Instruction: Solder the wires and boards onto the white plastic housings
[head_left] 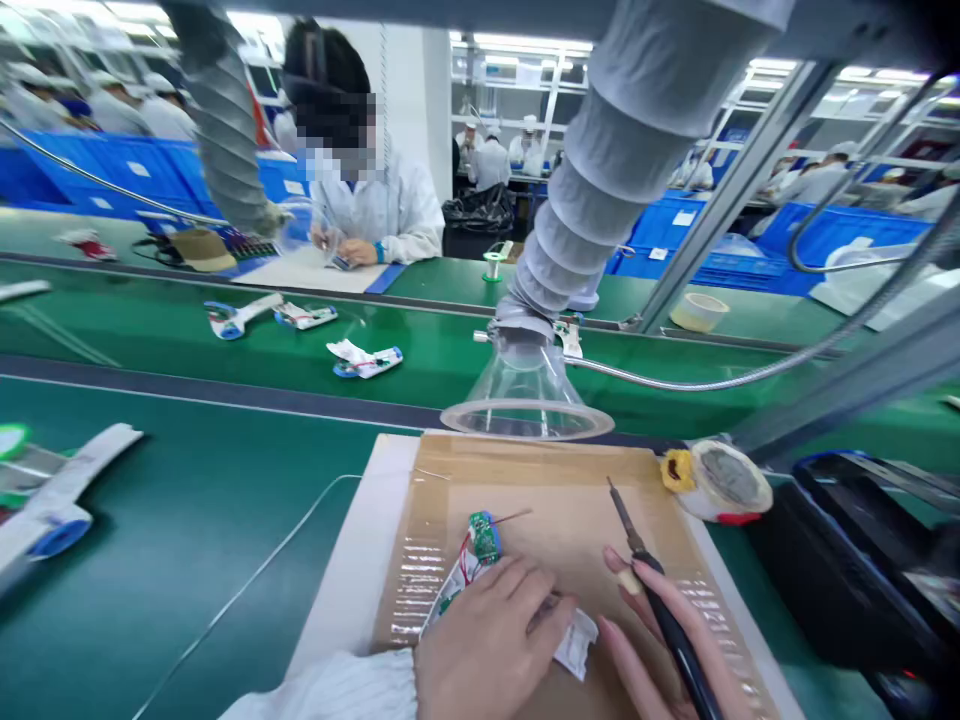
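My left hand (491, 640) lies closed over a white wrapped part with a small green circuit board (484, 537) and red wires, pinning it on the brown cardboard mat (570, 500). My right hand (660, 650) grips a black soldering iron (652, 580), its tip pointing up and away from the board, above the mat. A thin solder wire (247, 585) runs from the mat's left edge across the green belt.
A clear fume funnel (525, 395) on a ribbed grey hose hangs just beyond the mat. A tin with sponge (716, 482) sits at right beside a black box (847, 560). White and blue parts (366, 360) lie on the green conveyor. A person in white works opposite.
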